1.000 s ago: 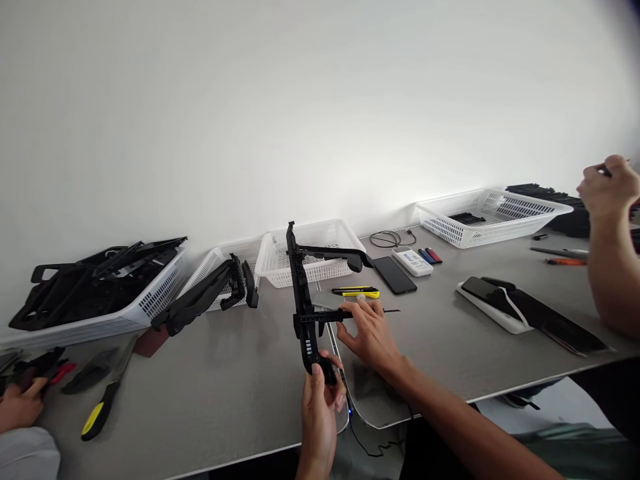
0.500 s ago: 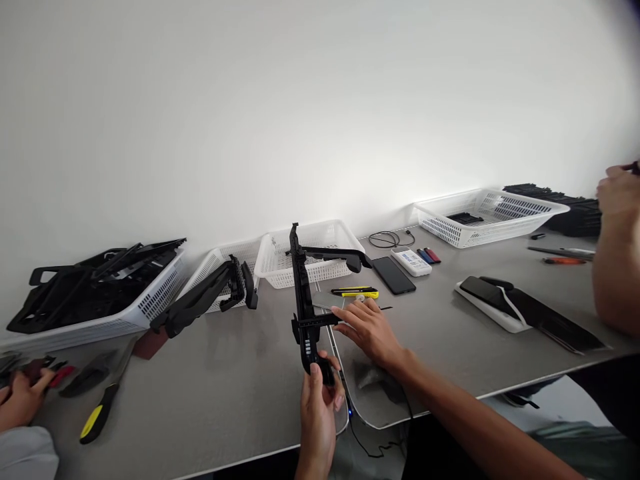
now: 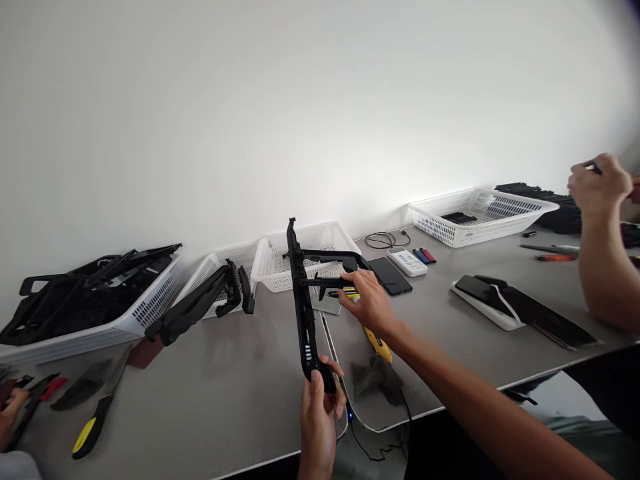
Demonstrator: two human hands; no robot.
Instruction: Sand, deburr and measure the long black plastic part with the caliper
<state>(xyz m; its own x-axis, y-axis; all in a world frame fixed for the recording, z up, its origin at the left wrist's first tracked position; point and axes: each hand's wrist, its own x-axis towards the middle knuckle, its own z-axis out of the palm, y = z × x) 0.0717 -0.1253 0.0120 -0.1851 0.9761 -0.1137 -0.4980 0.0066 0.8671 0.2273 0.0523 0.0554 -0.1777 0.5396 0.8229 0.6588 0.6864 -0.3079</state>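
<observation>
Black plastic fills the left hand (image 3: 320, 400), which is closed round the lower end of a long black frame (image 3: 303, 300) and holds it upright just above the near edge of the bench (image 3: 225, 387). The right hand (image 3: 367, 303) reaches across to a thin black caliper (image 3: 327, 284) set crosswise against the frame's upper part — its fingers look pinched on the tool, though from this angle I cannot be sure how firm the hold is. A yellow utility knife (image 3: 379, 343) lies just under that wrist, and a white basket (image 3: 305, 257) stands behind the frame toward the far edge.

The frame is held by one end only, so any push from the caliper could swing its top sideways into the basket, or twist it out of the left hand's grip. If the right hand drops — even slightly — the forearm could knock the knife toward the near edge. A phone (image 3: 393, 275) also lies close by.
</observation>
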